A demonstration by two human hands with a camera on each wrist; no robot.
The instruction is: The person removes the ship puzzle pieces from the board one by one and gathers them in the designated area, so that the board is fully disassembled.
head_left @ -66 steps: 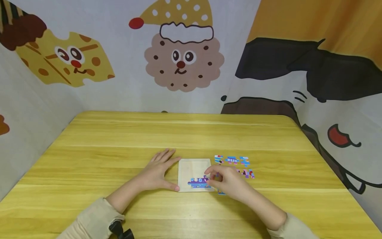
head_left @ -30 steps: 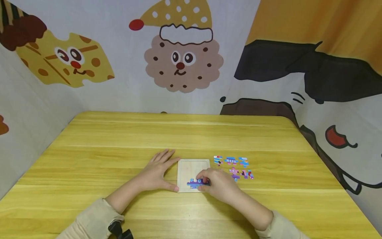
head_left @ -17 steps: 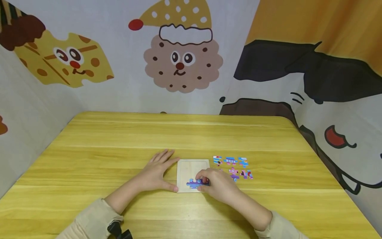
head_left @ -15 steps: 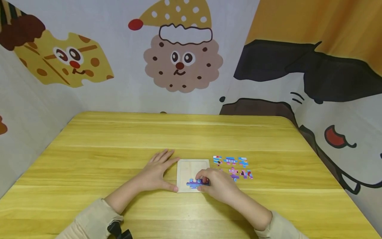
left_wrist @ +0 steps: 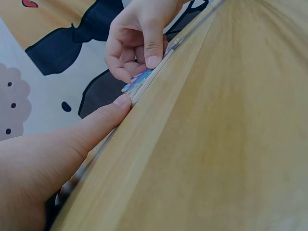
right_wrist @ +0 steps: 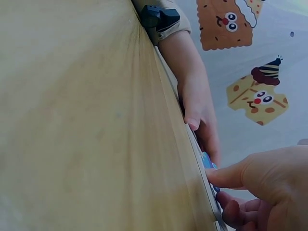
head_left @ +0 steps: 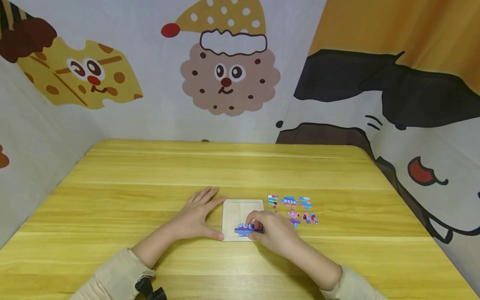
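Note:
A shallow wooden puzzle tray [head_left: 224, 221] lies on the table, with joined purple and blue jigsaw pieces [head_left: 242, 230] along its lower part. My left hand [head_left: 191, 218] spreads its fingers at the tray's left side. Its thumb [left_wrist: 108, 117] touches the lower left corner; the index fingertip is at the upper left one. Over the lower right of the tray, my right hand [head_left: 276, 231] pinches jigsaw pieces between thumb and curled fingers. That hand hides the right end of the pieces. In the right wrist view a bit of blue piece [right_wrist: 207, 160] shows by the right thumb.
Several loose jigsaw pieces [head_left: 290, 201] lie in rows just right of the tray, some partly behind the right hand. The wooden table [head_left: 168, 166] reaches back to a cartoon-printed curtain [head_left: 150, 121]. A black device [head_left: 150, 288] sits on the left sleeve.
Since the oldest frame, my right hand has moved left from the tray's right edge onto the pieces inside. In the last second it has barely shifted. The left hand keeps its place.

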